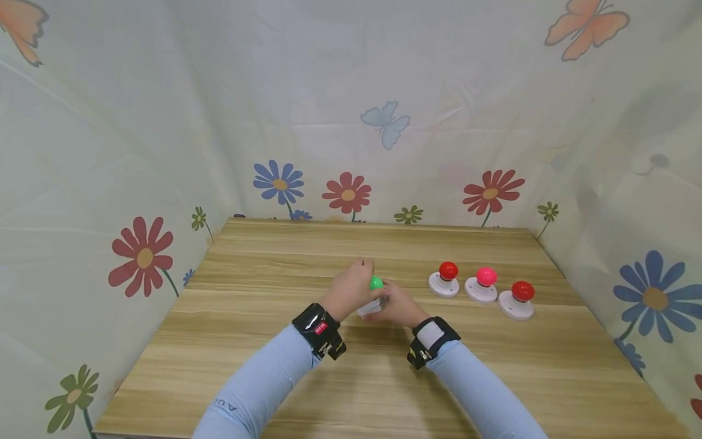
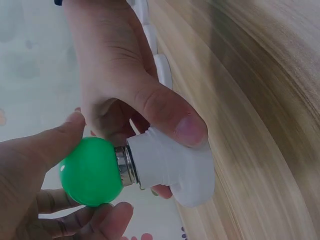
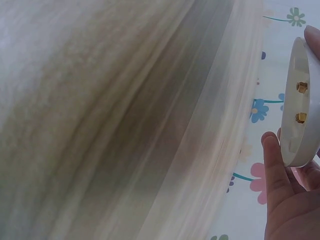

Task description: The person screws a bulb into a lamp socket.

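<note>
A green light bulb (image 2: 91,171) is between the thumb and fingers of my left hand (image 1: 350,289), which grips its round glass. Its metal screw base sits at the mouth of a white lamp socket (image 2: 175,162), with some of the metal still showing. My right hand (image 1: 399,305) holds that socket around its body, thumb along the side in the left wrist view. The socket is tilted, and its hollow underside with two brass screws (image 3: 301,118) shows in the right wrist view, raised over the wooden table (image 1: 263,341).
To the right stand three white sockets with bulbs: a red bulb (image 1: 448,271), a pink bulb (image 1: 486,277) and another red bulb (image 1: 523,291). A flower-printed curtain (image 1: 329,73) encloses the table at the back and sides.
</note>
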`<state>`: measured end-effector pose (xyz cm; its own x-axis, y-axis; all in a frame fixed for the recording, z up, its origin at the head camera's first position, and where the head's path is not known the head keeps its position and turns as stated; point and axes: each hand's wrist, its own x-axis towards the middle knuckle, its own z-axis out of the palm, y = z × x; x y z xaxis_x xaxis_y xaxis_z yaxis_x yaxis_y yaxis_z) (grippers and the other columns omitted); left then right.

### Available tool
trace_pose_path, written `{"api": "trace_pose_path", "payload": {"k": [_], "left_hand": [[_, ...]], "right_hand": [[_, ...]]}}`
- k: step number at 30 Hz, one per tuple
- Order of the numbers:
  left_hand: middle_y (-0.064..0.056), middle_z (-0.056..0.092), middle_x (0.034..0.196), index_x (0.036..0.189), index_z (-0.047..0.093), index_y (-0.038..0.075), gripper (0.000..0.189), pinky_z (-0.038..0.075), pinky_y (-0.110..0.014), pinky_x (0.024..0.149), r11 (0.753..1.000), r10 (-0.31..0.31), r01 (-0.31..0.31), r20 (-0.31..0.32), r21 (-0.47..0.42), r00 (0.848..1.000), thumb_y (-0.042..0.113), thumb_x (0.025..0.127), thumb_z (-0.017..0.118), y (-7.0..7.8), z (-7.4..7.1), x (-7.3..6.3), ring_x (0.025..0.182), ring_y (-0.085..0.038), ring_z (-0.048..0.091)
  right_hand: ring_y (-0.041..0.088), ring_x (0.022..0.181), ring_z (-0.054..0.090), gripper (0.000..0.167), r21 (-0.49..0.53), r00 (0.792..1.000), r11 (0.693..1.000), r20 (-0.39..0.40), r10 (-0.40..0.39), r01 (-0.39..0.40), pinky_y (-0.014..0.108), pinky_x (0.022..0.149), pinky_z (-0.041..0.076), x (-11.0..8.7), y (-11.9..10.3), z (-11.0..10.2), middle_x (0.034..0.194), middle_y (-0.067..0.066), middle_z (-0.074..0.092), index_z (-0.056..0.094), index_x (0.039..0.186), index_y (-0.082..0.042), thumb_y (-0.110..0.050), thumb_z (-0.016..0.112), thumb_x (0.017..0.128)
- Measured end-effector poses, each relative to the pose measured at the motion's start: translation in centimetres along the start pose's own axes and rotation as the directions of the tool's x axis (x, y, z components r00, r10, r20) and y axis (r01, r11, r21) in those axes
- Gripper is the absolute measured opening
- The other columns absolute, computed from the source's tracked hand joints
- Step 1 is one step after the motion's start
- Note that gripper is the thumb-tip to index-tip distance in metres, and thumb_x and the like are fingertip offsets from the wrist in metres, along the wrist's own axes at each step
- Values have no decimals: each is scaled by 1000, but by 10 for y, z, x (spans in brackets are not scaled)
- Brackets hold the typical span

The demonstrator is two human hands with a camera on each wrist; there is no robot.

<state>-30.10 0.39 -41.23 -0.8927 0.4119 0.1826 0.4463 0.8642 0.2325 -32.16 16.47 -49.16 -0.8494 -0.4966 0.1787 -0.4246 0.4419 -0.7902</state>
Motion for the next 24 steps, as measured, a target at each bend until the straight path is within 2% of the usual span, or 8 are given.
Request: {"api": "trace_pose_path", "payload": {"k": [5, 11, 13, 16, 20, 22, 24], "left_hand": [[-7, 58, 105, 115, 58, 6, 54, 54, -21, 65, 999, 4, -4, 23, -35, 1000, 46, 83, 72, 1, -2, 0, 77, -11, 58], [-6, 61, 117, 119, 63, 8, 35, 53, -28, 90, 988, 85, -71, 97, -139, 992, 12, 85, 74, 1, -6, 1, 103, -17, 62], [-5, 63, 118, 119, 65, 9, 35, 51, -30, 94, 982, 109, -88, 117, -167, 987, 2, 85, 71, 1, -8, 2, 107, -18, 62], [-6, 64, 122, 123, 64, 9, 43, 50, -32, 97, 976, 129, -101, 136, -194, 982, -3, 82, 72, 1, -10, 2, 113, -20, 61], [-13, 48, 144, 137, 52, 9, 70, 48, -36, 101, 975, 108, -76, 148, -210, 983, 10, 74, 84, 0, -9, 2, 126, -27, 53], [-16, 40, 147, 141, 46, 8, 78, 51, -35, 96, 979, 68, -42, 124, -202, 990, 26, 75, 84, 1, -8, 1, 123, -29, 53], [-19, 41, 141, 140, 45, 5, 79, 56, -33, 84, 987, 27, -16, 72, -160, 997, 42, 79, 78, 2, -6, -1, 111, -27, 57]], "right_hand": [[23, 105, 60, 71, -23, 999, 999, 0, 38, -37, 44, 94, 48, 1, -3, 0, 119, 9, 63, 54, 130, -6, -22, 87, 70], [24, 110, 57, 71, -67, 999, 997, -41, 29, -31, 44, 97, 46, 0, 0, 2, 123, 9, 61, 57, 128, -6, -24, 89, 67], [25, 111, 57, 71, -72, 999, 997, -48, 15, -19, 45, 98, 45, 0, 1, 2, 123, 10, 62, 58, 127, -5, -23, 89, 66], [27, 113, 57, 74, -81, 998, 997, -54, 12, -17, 47, 98, 45, 0, 2, 2, 125, 12, 61, 56, 129, -4, -25, 89, 66], [30, 121, 55, 79, -83, 998, 996, -51, 34, -38, 50, 103, 42, -1, -1, 1, 132, 12, 59, 53, 134, -5, -29, 89, 67], [29, 121, 55, 78, -84, 999, 996, -42, 27, -30, 50, 103, 42, -1, -2, 1, 132, 11, 59, 53, 134, -6, -28, 88, 69], [29, 118, 57, 76, -54, 999, 998, -32, 12, -13, 49, 102, 43, -2, -3, 0, 129, 12, 60, 53, 133, -6, -24, 88, 69]]}}
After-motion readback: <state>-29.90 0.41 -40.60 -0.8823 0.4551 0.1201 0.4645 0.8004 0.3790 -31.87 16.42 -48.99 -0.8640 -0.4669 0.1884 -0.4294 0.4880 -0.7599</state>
